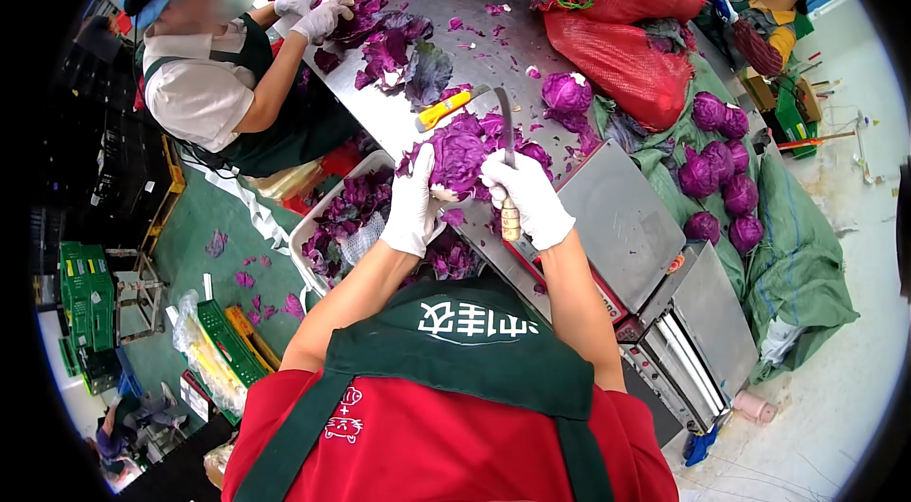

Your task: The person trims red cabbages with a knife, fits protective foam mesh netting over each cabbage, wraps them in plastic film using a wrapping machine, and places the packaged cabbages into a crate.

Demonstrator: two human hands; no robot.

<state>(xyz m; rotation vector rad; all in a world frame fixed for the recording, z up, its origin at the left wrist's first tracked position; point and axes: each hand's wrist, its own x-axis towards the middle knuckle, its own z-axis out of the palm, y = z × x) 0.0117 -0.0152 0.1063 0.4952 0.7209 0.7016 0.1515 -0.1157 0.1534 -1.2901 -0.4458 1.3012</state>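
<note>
Both my hands wear white gloves. My left hand point(414, 205) grips the left side of a purple cabbage point(458, 160) above the near edge of the metal table point(365, 113). In my right hand point(531, 195) is a curved knife point(511, 217); its pale handle points down towards me and its blade rises past the cabbage's right side, hooking left at the top. That hand's fingers are closed beside the cabbage. A yellow cutter point(443, 110) lies just beyond the cabbage. Below my left hand stands a pale bin point(302, 246) of purple leaves.
A co-worker in white gloves handles leaves at the upper left. Red net sacks point(622, 65) lie across the far table. Several trimmed cabbages point(702, 170) rest on green sacking point(792, 255) at right. A metal machine point(622, 217) stands right of my right hand.
</note>
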